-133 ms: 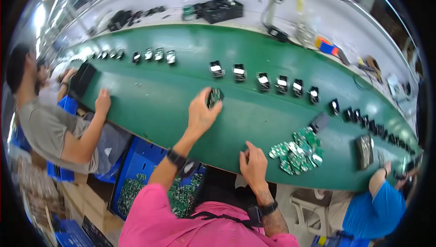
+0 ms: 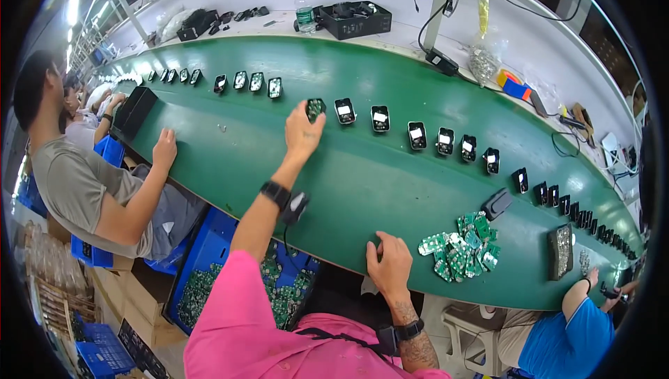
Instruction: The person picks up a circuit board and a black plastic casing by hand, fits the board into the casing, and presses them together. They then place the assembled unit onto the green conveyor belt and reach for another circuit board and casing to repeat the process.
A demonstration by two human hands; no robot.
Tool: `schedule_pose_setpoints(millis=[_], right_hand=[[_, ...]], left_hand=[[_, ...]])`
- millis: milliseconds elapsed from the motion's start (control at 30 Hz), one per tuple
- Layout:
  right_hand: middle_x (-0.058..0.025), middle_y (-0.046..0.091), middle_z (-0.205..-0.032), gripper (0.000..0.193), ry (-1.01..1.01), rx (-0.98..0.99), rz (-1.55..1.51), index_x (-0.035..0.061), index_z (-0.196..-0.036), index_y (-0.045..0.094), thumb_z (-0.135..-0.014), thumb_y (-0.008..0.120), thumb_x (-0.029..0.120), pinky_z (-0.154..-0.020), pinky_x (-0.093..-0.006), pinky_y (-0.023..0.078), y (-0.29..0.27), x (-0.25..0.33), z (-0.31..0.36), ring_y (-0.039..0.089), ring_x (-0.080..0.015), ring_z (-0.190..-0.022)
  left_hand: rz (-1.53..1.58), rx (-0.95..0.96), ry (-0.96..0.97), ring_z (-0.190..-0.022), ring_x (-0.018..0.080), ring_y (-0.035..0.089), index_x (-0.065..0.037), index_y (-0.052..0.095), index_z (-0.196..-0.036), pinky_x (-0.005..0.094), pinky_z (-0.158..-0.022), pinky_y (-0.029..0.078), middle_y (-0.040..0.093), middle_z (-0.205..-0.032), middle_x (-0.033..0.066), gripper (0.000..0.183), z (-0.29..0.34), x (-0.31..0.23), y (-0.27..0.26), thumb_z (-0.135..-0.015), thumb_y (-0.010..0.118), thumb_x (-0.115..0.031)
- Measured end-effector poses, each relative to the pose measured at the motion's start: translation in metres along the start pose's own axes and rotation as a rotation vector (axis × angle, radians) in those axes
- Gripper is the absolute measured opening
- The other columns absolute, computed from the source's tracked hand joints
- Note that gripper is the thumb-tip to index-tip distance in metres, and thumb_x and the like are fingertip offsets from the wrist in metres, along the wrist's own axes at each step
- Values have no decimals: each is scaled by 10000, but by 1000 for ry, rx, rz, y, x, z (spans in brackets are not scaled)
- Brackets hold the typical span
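Observation:
My left hand (image 2: 304,135) reaches over the table at the left end of a row of black cases. It is closed around a small black case with a green circuit board (image 2: 316,109) showing in it. Just right of it stands an upright black case (image 2: 345,111) with a white patch. My right hand (image 2: 391,265) rests near the table's front edge, its fingers loosely bent and thumb apart, with nothing visible in them. Beside it, to the right, lies a loose pile of green circuit boards (image 2: 458,250).
The green table (image 2: 348,184) carries more cases (image 2: 274,87) in a long row. A black block (image 2: 497,203) lies behind the boards. A blue crate (image 2: 200,257) of boards stands below the edge. Seated people are left (image 2: 90,163) and right (image 2: 568,330). A bottle (image 2: 304,11) stands on the shelf.
My left hand has moved forward and slightly left with the case, up to the row. The right hand stays by the table's edge. The whole view has shifted slightly.

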State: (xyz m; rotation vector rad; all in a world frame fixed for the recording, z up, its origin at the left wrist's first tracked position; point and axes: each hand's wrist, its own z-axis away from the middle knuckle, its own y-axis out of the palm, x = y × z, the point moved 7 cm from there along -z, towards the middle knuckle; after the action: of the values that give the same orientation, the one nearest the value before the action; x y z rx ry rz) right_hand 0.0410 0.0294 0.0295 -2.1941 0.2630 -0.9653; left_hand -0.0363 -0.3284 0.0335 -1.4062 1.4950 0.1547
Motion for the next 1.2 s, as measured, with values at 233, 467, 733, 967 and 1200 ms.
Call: schedule_pose_setpoints(millis=[233,467,733,967,1200], right_hand=[[-65,557,-684,170,79,36,-126,25,-980,669,-833,718,93,-616,-404,464,8,4,2,567,-268,-660],[-83,601,-702,164,133,-24,-142,21,-971,675,-841,718,111,-616,-404,483,0,9,-3,594,-278,-658],[-131,656,-804,184,61,-92,-219,22,-976,677,-846,717,146,-681,-425,511,-14,-7,3,631,-314,-733],[-195,550,-1098,548,364,-4,336,33,-1253,618,-791,806,260,-838,-449,483,-104,-46,8,565,-356,-980],[-218,575,-1162,540,330,374,281,34,-1240,633,-737,808,123,-933,-466,487,-96,-76,-2,578,-413,-1088]], left_hand=[[-462,145,-174,-1032,452,653,18,553,-1134,524,-839,538,700,-1058,225,487,-73,37,0,-825,751,-303],[-162,134,239,-1333,404,488,25,354,-1494,454,-1097,411,468,-1472,247,927,-51,-14,9,-821,740,-482],[-181,255,216,-1195,367,592,4,550,-1345,421,-1021,465,610,-1314,214,766,-14,-20,31,-731,835,-354],[183,675,360,-855,185,668,-36,588,-1320,297,-708,544,646,-1288,127,784,160,-139,-22,-629,904,-229],[162,834,394,-1301,317,540,-126,463,-1443,411,-1008,509,458,-1521,128,788,258,-143,-8,-766,801,-342]])
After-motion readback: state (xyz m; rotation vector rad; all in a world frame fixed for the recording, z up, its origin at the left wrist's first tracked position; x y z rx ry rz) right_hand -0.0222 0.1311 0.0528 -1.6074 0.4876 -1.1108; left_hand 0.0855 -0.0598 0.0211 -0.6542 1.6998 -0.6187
